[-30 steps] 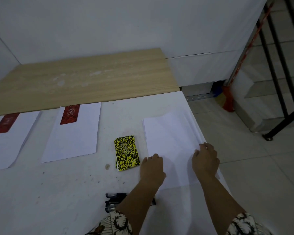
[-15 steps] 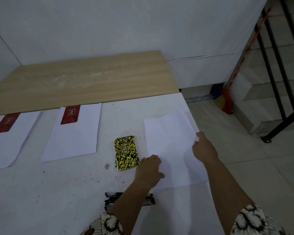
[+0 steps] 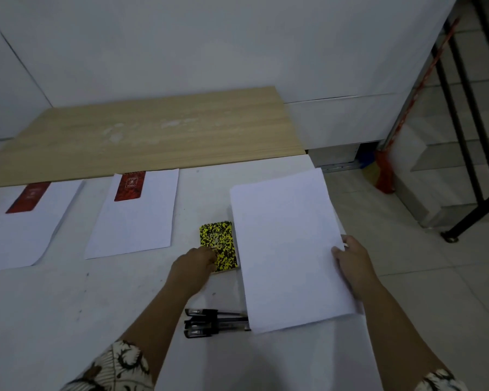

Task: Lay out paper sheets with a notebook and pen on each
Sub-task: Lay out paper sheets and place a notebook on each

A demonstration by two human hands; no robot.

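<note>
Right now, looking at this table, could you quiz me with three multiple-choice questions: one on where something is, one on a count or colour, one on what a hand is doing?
1. Where does the yellow-and-black notebook lie?
A. on the wooden board
B. on the table, just left of the rightmost sheet
C. on the floor

2. How many red notebooks lie on sheets?
A. none
B. two
C. four

3. What is the right hand doing?
A. holding the rightmost sheet's edge
B. gripping a pen
C. resting on the floor

Answers:
1 B, it sits on bare table beside that sheet.
2 B, one on each of two left sheets.
3 A, its thumb lies over the sheet's right edge.
</note>
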